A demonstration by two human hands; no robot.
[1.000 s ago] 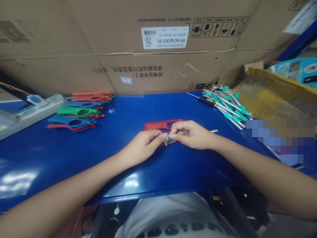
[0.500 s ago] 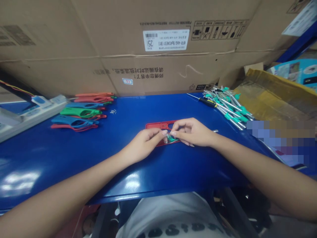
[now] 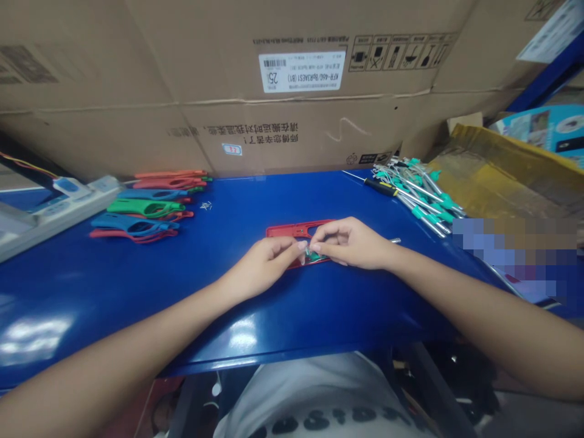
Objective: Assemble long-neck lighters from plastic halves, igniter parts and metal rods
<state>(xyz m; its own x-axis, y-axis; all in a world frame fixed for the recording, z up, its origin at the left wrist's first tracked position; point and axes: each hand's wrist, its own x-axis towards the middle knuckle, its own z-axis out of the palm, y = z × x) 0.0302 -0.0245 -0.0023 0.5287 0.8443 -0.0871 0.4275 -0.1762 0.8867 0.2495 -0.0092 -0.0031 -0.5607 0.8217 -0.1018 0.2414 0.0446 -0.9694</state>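
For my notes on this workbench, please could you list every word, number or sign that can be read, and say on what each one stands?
White label on the cardboard carton, upside down: "KFR-46G/BpR3AES1 (B1)" and "25"
Carton side, upside down: "师傅您辛苦了!请在搬运时对我温柔些"
Carton: handling icons, pictures only
Too small or blurred: the label's fine print, the small sticker, the shirt lettering

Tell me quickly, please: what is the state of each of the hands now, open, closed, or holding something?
Left hand: closed, fingertips pinching a small green part.
Right hand: closed, apparently pinching the same part from the other side.
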